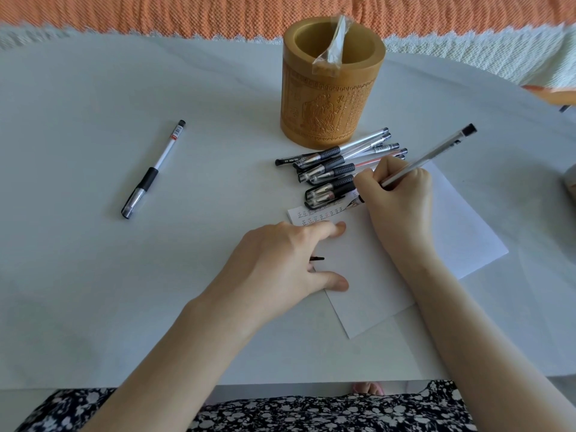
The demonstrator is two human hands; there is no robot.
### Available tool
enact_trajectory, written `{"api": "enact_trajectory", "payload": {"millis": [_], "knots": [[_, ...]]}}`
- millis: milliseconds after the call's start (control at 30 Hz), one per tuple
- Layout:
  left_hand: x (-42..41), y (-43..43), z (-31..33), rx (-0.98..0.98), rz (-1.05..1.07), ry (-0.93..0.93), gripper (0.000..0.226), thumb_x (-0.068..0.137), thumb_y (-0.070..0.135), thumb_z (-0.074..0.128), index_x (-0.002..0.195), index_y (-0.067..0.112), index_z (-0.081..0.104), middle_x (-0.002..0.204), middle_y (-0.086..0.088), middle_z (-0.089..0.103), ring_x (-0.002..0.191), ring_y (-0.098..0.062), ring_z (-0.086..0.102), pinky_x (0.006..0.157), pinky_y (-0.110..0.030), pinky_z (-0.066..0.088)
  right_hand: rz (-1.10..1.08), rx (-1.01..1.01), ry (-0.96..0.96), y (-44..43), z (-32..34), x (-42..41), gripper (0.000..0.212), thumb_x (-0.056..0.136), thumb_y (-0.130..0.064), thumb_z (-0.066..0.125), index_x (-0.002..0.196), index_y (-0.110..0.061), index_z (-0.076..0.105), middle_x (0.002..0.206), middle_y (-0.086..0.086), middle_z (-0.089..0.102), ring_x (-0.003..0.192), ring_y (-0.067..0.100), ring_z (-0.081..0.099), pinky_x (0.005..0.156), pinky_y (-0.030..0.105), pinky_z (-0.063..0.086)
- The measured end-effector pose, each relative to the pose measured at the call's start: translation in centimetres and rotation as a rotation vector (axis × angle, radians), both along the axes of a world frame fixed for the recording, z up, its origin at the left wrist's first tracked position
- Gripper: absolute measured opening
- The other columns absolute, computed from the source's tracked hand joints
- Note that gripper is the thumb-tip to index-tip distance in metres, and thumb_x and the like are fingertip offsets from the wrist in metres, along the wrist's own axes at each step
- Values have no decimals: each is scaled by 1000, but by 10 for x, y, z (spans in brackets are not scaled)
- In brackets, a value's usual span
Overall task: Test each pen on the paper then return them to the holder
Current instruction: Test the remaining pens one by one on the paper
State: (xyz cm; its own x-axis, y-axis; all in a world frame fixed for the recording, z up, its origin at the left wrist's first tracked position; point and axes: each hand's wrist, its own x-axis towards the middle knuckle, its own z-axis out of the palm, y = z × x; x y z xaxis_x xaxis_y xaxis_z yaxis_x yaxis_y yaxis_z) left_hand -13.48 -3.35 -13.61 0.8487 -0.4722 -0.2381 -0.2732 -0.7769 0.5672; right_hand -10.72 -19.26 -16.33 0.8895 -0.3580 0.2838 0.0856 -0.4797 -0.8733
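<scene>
My right hand (397, 194) grips a clear pen (436, 154) with a black end, its tip down on the white paper (448, 232) beside rows of written marks (321, 213). My left hand (290, 260) presses flat on the paper's left edge, index finger and thumb spread. A small black piece, perhaps a cap (318, 259), shows under its fingers. Several capped pens (336, 165) lie heaped between the paper and the carved bamboo holder (330, 98). A plastic wrapper (332, 48) sticks out of the holder. One capped pen (154, 169) lies alone at the left.
The white table (124, 275) ends close to my lap at the front. An orange and white knitted cloth (156, 14) runs behind it. A grey object (570, 179) is cut off at the right edge, with an orange item (561, 96) above it.
</scene>
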Motion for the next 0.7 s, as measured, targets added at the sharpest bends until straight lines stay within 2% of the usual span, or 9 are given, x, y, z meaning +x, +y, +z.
{"api": "enact_trajectory", "payload": {"millis": [200, 333, 467, 533, 600, 700], "knots": [[-1, 0, 1, 11, -3, -11, 66, 69, 59, 67, 129, 51, 39, 67, 12, 48, 62, 6, 46, 67, -17, 36, -3, 12, 15, 0, 2, 0, 43, 73, 0, 56, 52, -19, 24, 43, -6, 23, 48, 7, 19, 45, 16, 17], [-1, 0, 0, 6, -6, -5, 66, 69, 59, 67, 128, 50, 40, 65, 10, 48, 64, -1, 48, 64, -18, 36, -4, 23, 18, 1, 3, 0, 42, 73, 1, 56, 52, -19, 24, 43, -5, 23, 48, 7, 19, 45, 17, 17], [-1, 1, 0, -20, -13, -7, 65, 69, 58, 67, 128, 50, 40, 67, 11, 49, 68, 0, 51, 67, -16, 38, -10, 68, 42, 1, 4, -2, 36, 74, -1, 56, 53, -13, 29, 47, -7, 25, 50, 7, 22, 45, 18, 18], [-2, 3, 1, -82, 2, 14, 61, 69, 57, 69, 124, 50, 44, 68, 13, 49, 73, 2, 55, 70, -16, 42, -36, 152, 58, -2, 7, -2, 33, 76, -2, 55, 52, -10, 33, 45, -5, 33, 47, 6, 26, 45, 18, 22], [-2, 4, 1, -232, 43, 24, 52, 72, 50, 68, 120, 45, 48, 67, 12, 48, 73, 2, 56, 73, -18, 47, -47, 309, 46, -4, 14, -1, 37, 79, -5, 56, 50, -15, 36, 39, -11, 39, 42, 7, 31, 45, 20, 25], [0, 3, 3, -449, 105, 87, 36, 86, 33, 58, 120, 32, 45, 73, 5, 50, 63, -2, 49, 64, -14, 40, 52, 651, 27, -7, 23, -1, 39, 90, -11, 58, 56, -12, 40, 39, -8, 39, 39, 12, 26, 43, 23, 21]]}}
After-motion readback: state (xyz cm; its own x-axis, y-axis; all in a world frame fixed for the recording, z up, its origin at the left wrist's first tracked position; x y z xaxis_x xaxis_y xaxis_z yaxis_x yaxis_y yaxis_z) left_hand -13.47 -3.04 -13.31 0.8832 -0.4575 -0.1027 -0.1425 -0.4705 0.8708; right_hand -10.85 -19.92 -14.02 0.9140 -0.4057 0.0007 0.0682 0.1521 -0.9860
